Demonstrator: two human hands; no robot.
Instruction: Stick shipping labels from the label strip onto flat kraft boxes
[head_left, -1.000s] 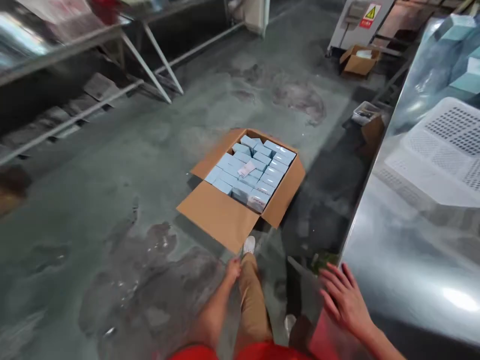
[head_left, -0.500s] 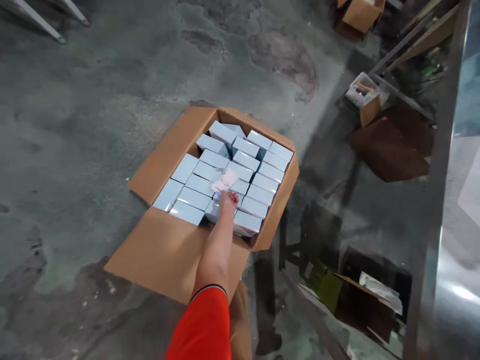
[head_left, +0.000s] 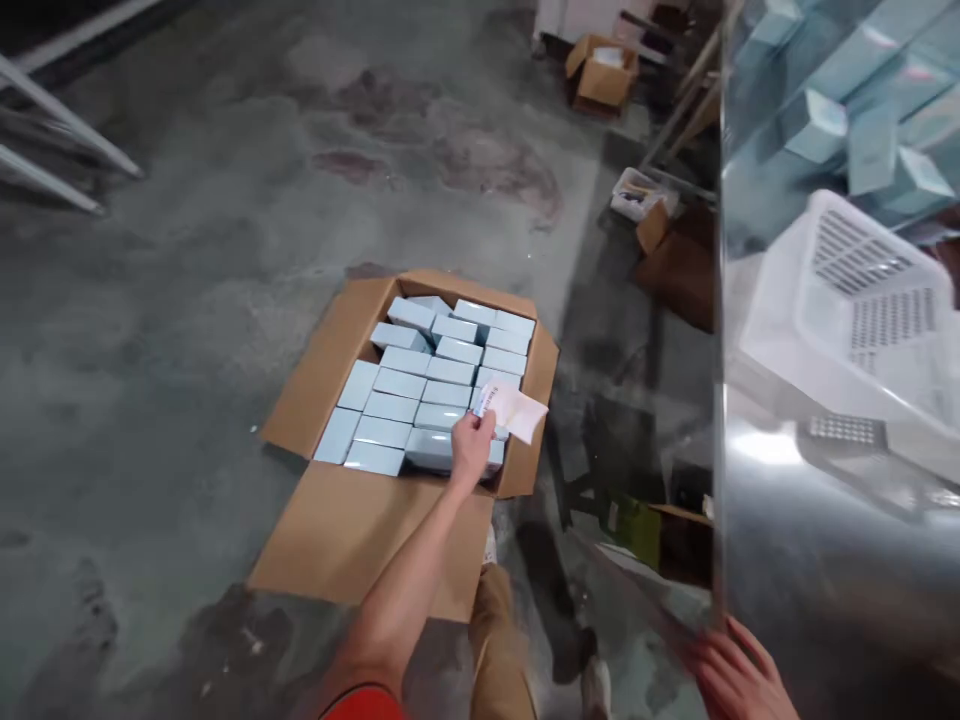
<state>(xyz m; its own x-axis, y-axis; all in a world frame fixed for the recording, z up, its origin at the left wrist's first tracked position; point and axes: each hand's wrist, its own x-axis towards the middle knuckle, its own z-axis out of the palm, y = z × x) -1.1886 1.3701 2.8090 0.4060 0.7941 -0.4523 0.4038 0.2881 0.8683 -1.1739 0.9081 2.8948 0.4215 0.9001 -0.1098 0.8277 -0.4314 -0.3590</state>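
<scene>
My left hand point(head_left: 472, 445) pinches a pale pink paper slip point(head_left: 521, 412) with dark print on it. It is above the near right corner of an open cardboard carton point(head_left: 375, 545) on the floor. Rows of small pale blue boxes point(head_left: 397, 407) fill the carton, and a few at its far side sit askew. My right hand point(head_left: 739, 672) is at the near edge of the shiny metal table point(head_left: 787, 560), its fingers stretched out, slightly blurred and holding nothing.
A white perforated basket point(head_left: 772, 310) stands on the table, with more pale blue boxes point(head_left: 817, 125) behind it. Under the table is a green carton point(head_left: 634, 528). Farther off are a small clear tub point(head_left: 634, 195) and an open carton point(head_left: 604, 80). Metal legs point(head_left: 67, 120) stand at left.
My left hand reached down to the boxes, took hold of the paper slip lying there and lifted it rightward. My right hand left view and is again at the table edge.
</scene>
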